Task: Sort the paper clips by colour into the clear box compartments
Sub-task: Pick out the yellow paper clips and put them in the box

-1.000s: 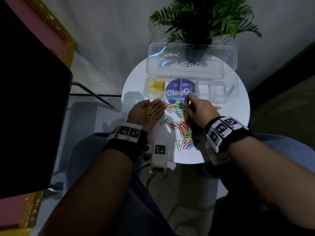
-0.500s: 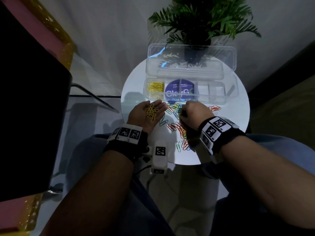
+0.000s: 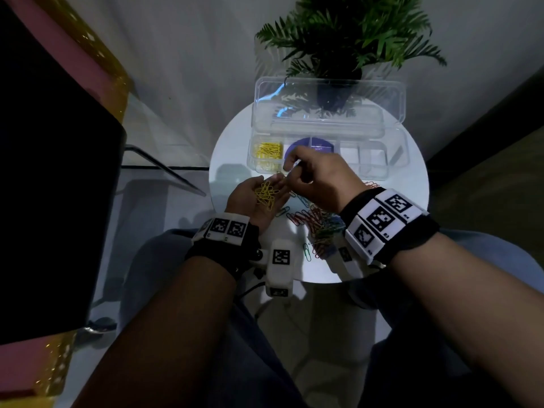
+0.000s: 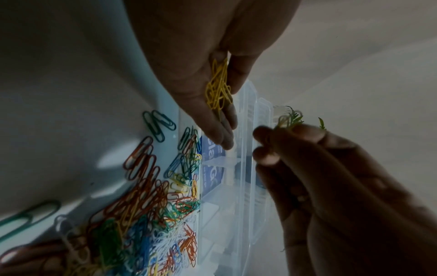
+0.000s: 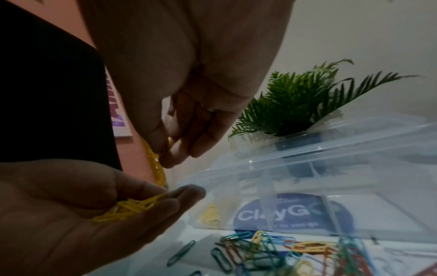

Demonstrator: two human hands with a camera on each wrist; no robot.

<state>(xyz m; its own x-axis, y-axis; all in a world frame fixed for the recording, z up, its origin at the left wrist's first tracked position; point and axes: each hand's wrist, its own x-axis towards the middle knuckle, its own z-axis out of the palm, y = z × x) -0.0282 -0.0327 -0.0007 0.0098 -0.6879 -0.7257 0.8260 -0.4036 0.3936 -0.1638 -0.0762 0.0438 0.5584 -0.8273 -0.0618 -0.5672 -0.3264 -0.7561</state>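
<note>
My left hand (image 3: pixel 272 188) lies palm up at the table's left, fingers nearly straight, carrying a small heap of yellow clips (image 3: pixel 265 194), which the left wrist view shows on the palm (image 4: pixel 218 91). My right hand (image 3: pixel 287 172) hovers just above those fingertips and pinches one yellow clip (image 5: pixel 169 142) between thumb and finger. The clear box (image 3: pixel 394 169) stands behind the hands with its lid up. Its leftmost compartment holds yellow clips (image 3: pixel 268 150). A mixed pile of clips (image 3: pixel 319 228) lies on the white table (image 3: pixel 226 160) under my right wrist.
A potted plant (image 3: pixel 350 39) stands behind the box lid. A blue round label (image 5: pixel 293 214) shows through the box's middle compartments. A black panel (image 3: pixel 53 172) fills the left side. My knees sit under the table's near edge.
My right hand has left the mixed pile and moved up and left to above the left palm, now pinching a yellow clip. The left hand has stayed palm up.
</note>
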